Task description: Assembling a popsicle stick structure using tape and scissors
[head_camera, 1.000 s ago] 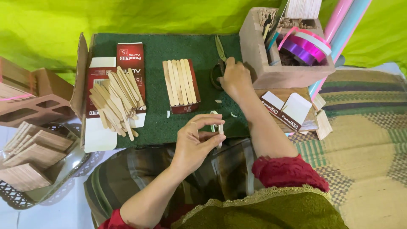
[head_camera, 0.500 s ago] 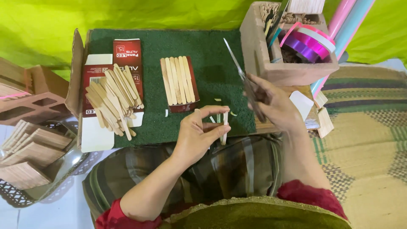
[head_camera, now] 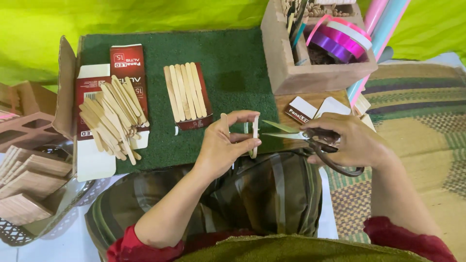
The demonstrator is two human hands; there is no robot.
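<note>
Left hand (head_camera: 221, 148) fingers pinching a pale wooden craft stick (head_camera: 255, 136) upright over the lap; right hand (head_camera: 352, 140) gripping dark-handled scissors (head_camera: 310, 140), blades parted beside it, not yet cutting. A row of sticks (head_camera: 184, 92) lying finished on the green mat (head_camera: 233, 63); a loose pile (head_camera: 111, 119) waiting.

On the mat (head_camera: 228, 68): at left, a loose heap of sticks (head_camera: 110, 119) atop a flattened carton (head_camera: 97, 97); right of it, a neat row of sticks (head_camera: 185, 92) side by side. At the mat's right edge, a box (head_camera: 310, 75) with ribbon rolls (head_camera: 340, 39) inside. In front, near the lap, one stick (head_camera: 255, 135) upright between left-hand fingers (head_camera: 242, 116), scissors (head_camera: 310, 140) just right of it. Far left, stacked wooden pieces (head_camera: 26, 179) in a basket (head_camera: 19, 233).
</note>
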